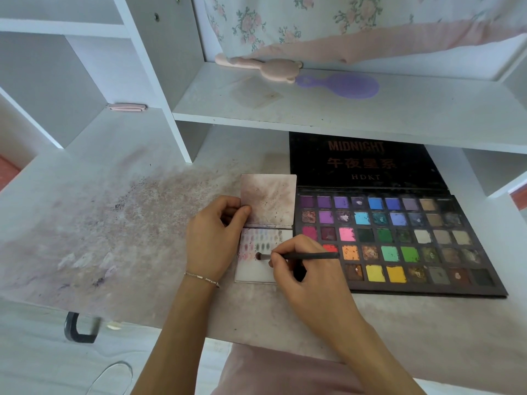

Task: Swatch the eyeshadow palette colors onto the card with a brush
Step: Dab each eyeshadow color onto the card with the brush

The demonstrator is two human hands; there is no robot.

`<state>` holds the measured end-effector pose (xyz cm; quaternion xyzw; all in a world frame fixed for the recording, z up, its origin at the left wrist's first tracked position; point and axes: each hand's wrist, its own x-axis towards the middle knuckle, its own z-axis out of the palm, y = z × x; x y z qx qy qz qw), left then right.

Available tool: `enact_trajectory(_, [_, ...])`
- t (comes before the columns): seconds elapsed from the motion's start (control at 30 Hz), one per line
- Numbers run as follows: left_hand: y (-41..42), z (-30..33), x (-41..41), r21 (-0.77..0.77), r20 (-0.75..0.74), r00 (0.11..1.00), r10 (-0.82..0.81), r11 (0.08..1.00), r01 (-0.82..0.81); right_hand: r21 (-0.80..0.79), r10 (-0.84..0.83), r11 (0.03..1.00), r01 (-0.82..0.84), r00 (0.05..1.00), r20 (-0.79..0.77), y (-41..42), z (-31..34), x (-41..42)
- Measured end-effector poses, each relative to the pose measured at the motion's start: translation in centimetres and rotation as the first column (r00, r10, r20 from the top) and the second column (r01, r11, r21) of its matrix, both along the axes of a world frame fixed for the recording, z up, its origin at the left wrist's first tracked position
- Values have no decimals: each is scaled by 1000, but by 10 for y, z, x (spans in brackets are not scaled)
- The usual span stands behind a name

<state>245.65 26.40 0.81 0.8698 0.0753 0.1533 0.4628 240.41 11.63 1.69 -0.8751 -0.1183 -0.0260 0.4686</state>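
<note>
Right hand [306,269] grip pinched on the brush [299,256], long axis running 3 to 9 o'clock, bristle tip at the 9 o'clock end touching the card [256,270] below the existing swatch rows. Left hand [212,238] grip pressed on the raised flap [268,199] at the card's 12 o'clock side, holding it to the worktop [114,223]. Eyeshadow palette [399,240] open at 3 o'clock, just beside the card, nearer the brush hand; likely next reload from there.

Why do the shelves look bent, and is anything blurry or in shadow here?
In the head view the wide-angle lens bows the shelf edges. Soft daylight, no glare. The right hand throws a dark shadow beneath itself onto the card and palette. The palette lid under the shelf is dim, and the bottom corners look soft.
</note>
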Motion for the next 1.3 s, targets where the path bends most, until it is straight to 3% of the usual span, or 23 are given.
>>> enact_trajectory(0.27, [0,-1,0,2,2,1000,1,1000,-1,18,11,1000,-12,1000,24,-1,-1,0])
enact_trajectory(0.5, [1,-1,0,7,-8,1000,15,1000,-15,366,-91,928,65,994,55,-9,3,-3])
enact_trajectory(0.63, [1,-1,1,6,-21,1000,18,1000,-18,326,-144,941,93,980,135,-24,4,-2])
enact_trajectory(1.0, [0,1,0,33,-43,999,-3,999,4,247,-397,902,355,905,149,-84,5,-7])
enact_trajectory(1.3, [-6,-1,-1,63,-19,1000,24,998,-22,86,-434,901,426,889,147,-119,-1,-8])
